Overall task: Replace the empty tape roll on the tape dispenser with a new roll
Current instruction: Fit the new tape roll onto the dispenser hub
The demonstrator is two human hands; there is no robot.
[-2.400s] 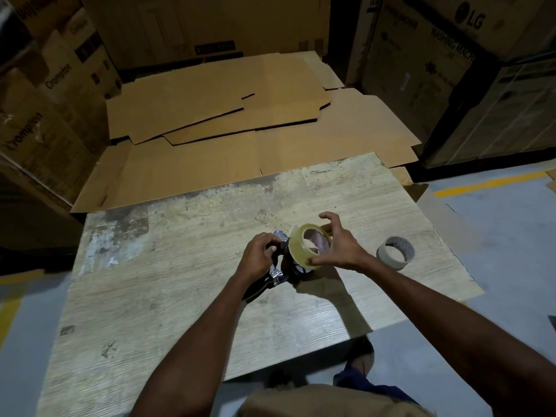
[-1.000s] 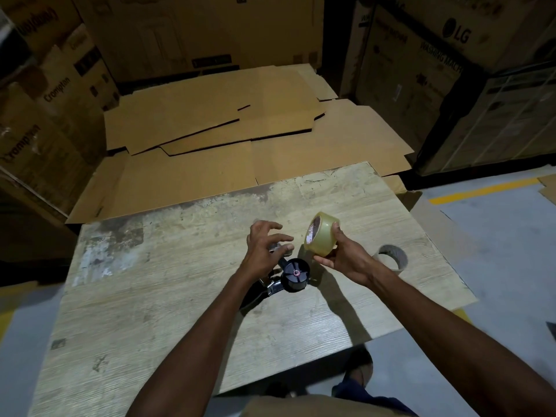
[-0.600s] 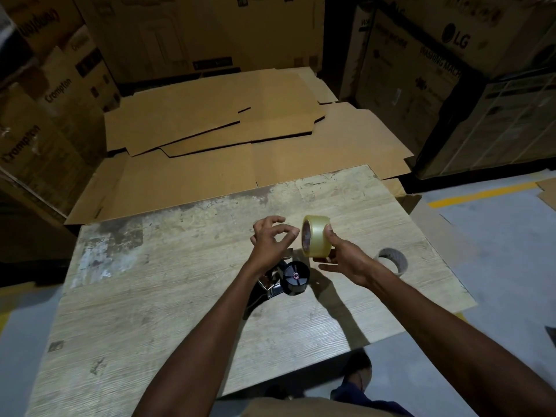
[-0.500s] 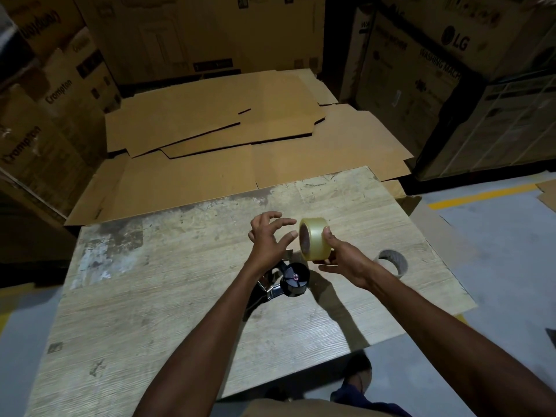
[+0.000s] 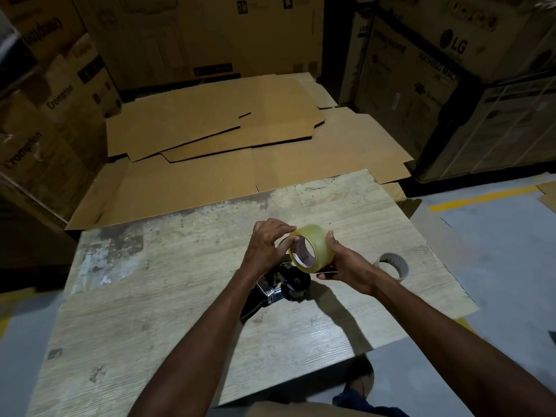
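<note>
A new roll of clear yellowish tape (image 5: pixel 318 245) is held in the air above the table, its open core facing me and to the left. My right hand (image 5: pixel 346 261) grips the roll from the right side. My left hand (image 5: pixel 266 245) pinches the roll's upper left rim with fingertips and thumb. Just below the roll, the tape dispenser (image 5: pixel 281 285) lies on the wooden table (image 5: pixel 150 296), its black hub bare and its handle partly hidden under my left forearm. The empty cardboard core (image 5: pixel 392 264) lies on the table to the right of my right hand.
Flattened cardboard sheets (image 5: pixel 240 139) lie on the floor beyond the table's far edge. Stacked appliance cartons (image 5: pixel 436 70) stand at the back right and more cartons (image 5: pixel 45 100) on the left. Grey floor with a yellow line (image 5: pixel 481 198) runs to the right.
The roll came off the dispenser and was lifted by my right hand. My left hand left the dispenser, rose, and now pinches the roll's rim.
</note>
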